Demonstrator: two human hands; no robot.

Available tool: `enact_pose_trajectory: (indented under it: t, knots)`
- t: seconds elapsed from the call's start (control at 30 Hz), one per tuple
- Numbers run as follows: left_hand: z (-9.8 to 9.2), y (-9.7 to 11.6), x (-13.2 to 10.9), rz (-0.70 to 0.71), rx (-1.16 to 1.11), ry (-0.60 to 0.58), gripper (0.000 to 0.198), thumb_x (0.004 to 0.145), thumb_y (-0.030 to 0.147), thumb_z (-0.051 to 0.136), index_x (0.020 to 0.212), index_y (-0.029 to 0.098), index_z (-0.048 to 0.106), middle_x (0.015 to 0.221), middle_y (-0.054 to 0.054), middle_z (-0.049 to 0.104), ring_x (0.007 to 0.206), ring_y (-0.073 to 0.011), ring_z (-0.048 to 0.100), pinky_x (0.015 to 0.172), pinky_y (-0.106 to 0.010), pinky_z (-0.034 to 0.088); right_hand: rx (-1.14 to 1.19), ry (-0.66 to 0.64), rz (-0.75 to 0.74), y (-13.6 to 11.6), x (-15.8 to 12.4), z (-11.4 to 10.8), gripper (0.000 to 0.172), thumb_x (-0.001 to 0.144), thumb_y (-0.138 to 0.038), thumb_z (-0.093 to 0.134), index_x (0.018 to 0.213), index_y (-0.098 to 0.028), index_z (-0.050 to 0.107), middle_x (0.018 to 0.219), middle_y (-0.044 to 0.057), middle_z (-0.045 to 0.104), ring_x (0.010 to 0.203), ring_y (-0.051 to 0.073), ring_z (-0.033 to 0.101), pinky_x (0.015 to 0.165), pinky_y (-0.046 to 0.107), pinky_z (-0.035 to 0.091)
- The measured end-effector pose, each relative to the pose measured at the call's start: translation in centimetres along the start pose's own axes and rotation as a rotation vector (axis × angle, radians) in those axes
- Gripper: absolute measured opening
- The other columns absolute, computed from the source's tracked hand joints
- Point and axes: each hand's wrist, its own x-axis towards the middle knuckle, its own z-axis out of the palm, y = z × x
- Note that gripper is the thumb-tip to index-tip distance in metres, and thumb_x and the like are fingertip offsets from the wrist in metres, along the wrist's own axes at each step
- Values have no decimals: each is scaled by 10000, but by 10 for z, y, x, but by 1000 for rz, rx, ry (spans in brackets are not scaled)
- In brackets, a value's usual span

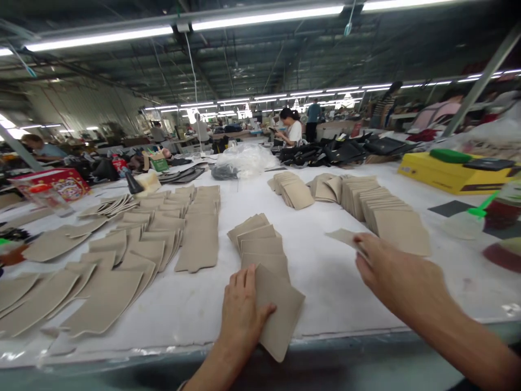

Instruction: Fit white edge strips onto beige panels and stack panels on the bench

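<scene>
My left hand point(242, 312) has its thumb on top of a beige four-sided panel point(280, 307) and its fingers along the panel's left edge. That panel lies turned at the near end of a fanned row of similar panels point(262, 247), its lower corner at the table's front edge. To the right, my right hand point(391, 271) pinches a small thin beige piece point(342, 236) between thumb and fingers, above the white table point(321, 293). Just beyond this hand, a long overlapping row of beige panels point(401, 228) curves away.
Larger beige pieces point(109, 293) lie in overlapping rows at left. Behind are clear plastic bags point(248, 160) and black goods point(325, 152). A yellow box point(451, 171) and a jar point(504, 209) stand at right. A person in a white top point(293, 132) is farther back.
</scene>
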Motion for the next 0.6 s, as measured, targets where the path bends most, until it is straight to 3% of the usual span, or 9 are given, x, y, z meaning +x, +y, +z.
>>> enact_pose_trajectory:
  t: [0.13,0.27,0.33,0.47,0.53,0.6]
  knots:
    - [2,-7,9,-79,-265,24,701,635,205,663,1307,59,529,1251,-186,542,1219,-382,383,1083,-518,246,177,-135,-121,-28,21,39,203,899,-275,552,1041,-151,628,966,162,698,807,353,680,638,395,448]
    - [-14,-20,13,-73,-549,-165,390,727,349,584,1013,98,668,999,-131,677,1004,-325,585,906,-426,461,481,-290,-230,-49,-5,60,303,976,-409,431,1113,-199,602,889,62,696,751,236,670,680,333,498]
    - [-21,-23,6,-58,-716,-274,426,764,446,584,1015,112,672,945,-103,703,964,-295,626,843,-368,498,661,-403,-255,-56,-23,62,325,963,-471,428,1049,-212,605,806,17,667,626,177,622,581,273,485]
    - [-32,-21,-22,-116,-1139,-498,491,746,486,722,1059,111,670,954,-101,695,918,-250,623,873,-345,468,1212,-697,-170,-64,-54,59,381,881,-575,526,795,-204,518,627,-55,470,460,96,360,411,218,277]
    - [-37,-21,-35,-162,-1156,-544,457,780,508,713,1032,128,676,912,-69,674,845,-189,589,795,-279,443,1323,-829,-125,-62,-66,54,423,855,-611,567,774,-201,500,599,-76,394,459,82,289,410,214,217]
    - [-41,-21,-45,-187,-1036,-552,438,813,535,669,979,130,688,834,-35,643,754,-138,527,684,-226,381,1305,-934,-131,-59,-79,49,427,850,-607,590,776,-193,517,622,-61,417,496,89,321,432,211,238]
